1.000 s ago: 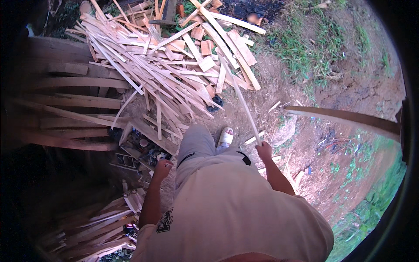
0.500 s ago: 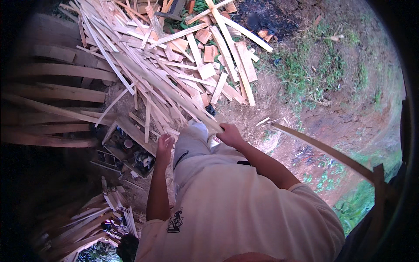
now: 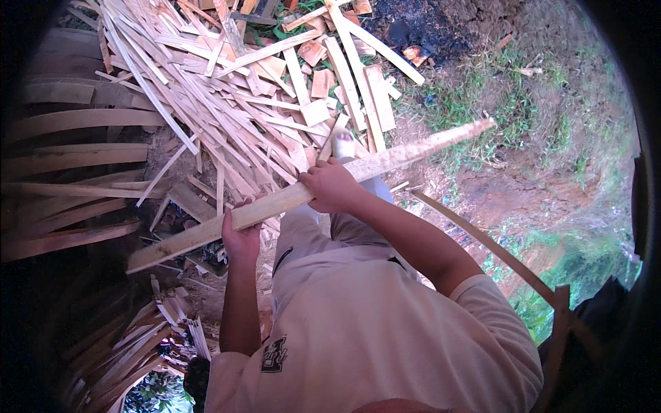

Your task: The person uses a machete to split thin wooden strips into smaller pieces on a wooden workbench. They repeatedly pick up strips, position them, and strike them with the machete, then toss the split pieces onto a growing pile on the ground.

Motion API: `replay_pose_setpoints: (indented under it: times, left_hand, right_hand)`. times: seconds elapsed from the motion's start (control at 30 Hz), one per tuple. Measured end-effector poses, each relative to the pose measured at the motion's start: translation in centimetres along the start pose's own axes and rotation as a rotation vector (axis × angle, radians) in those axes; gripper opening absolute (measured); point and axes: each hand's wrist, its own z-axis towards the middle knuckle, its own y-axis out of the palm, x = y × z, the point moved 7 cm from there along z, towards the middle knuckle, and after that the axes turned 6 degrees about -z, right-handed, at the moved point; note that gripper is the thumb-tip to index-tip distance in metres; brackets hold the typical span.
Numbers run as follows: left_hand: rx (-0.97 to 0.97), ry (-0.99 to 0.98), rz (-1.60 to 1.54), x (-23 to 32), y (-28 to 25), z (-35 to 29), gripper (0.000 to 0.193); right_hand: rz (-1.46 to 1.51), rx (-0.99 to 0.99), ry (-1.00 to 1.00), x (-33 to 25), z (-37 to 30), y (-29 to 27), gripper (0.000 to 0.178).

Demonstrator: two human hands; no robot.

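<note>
A long, pale wooden board point(image 3: 407, 153) lies slantwise across the front of my body, its left end lower and nearer me. It tapers toward the far right end, where the edge looks rough. My right hand point(image 3: 332, 187) is closed over the board near its middle. Farther left, my left hand point(image 3: 242, 233) grips it from below, thumb along the near side; some of its fingers are hidden behind the wood. Beyond the board, a large heap of thin wood strips and offcuts point(image 3: 206, 103) covers the ground.
Stacked boards point(image 3: 76, 151) jut in from the left. Below them, dark clutter point(image 3: 189, 230) sits by my left hand. More wood pieces point(image 3: 148, 337) are piled at lower left. A long slat point(image 3: 489, 244) slants on the right, joining a post point(image 3: 559, 320). Grass and a charred patch point(image 3: 413, 31) lie beyond.
The board has swung from pointing far left over the heap to lying across my front. My left hand, free before, now grips it. My right hand holds it nearer its middle.
</note>
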Motion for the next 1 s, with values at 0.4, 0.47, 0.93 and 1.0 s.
replay_pose_setpoints:
  times: [0.4, 0.47, 0.93, 1.0]
  left_hand:
    - [0.519, 0.144, -0.269, -6.1, -4.7, 3.7, 0.044]
    - [0.587, 0.148, -0.328, -7.9, -5.5, 5.4, 0.043]
    - [0.78, 0.137, -0.338, -16.0, -1.9, 15.2, 0.039]
    - [0.813, 0.135, -0.307, -16.9, -2.2, 16.4, 0.038]
  right_hand:
    - [0.065, -0.198, 0.208, 25.8, 17.8, -4.1, 0.061]
    - [0.056, -0.304, 0.301, 35.2, 22.7, -4.7, 0.057]
    - [-0.784, 0.054, 0.568, 70.4, 41.9, -8.4, 0.049]
    - [-0.77, 0.261, 0.475, 71.7, 44.4, -8.9, 0.048]
